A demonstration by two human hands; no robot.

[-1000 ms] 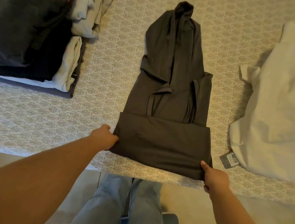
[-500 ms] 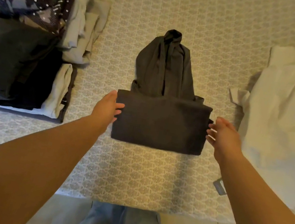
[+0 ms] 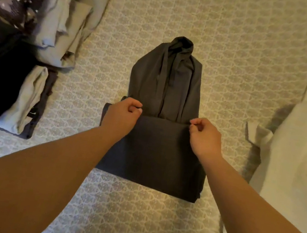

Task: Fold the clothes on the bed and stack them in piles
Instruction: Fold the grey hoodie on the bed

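both pinching the fold's far edge: left hand (image 3: 122, 115), right hand (image 3: 204, 137). dark garment (image 3: 167, 81) running lengthwise toward top of frame, unfolded part just beyond.

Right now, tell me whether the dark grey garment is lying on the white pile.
No, the dark grey garment lies on the patterned bedspread, apart from the white pile.

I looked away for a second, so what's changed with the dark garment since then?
The dark garment was folded up from its near hem, away from the person. The left hand and right hand left its near corners and now pinch the far fold edge. The side piles stayed put.
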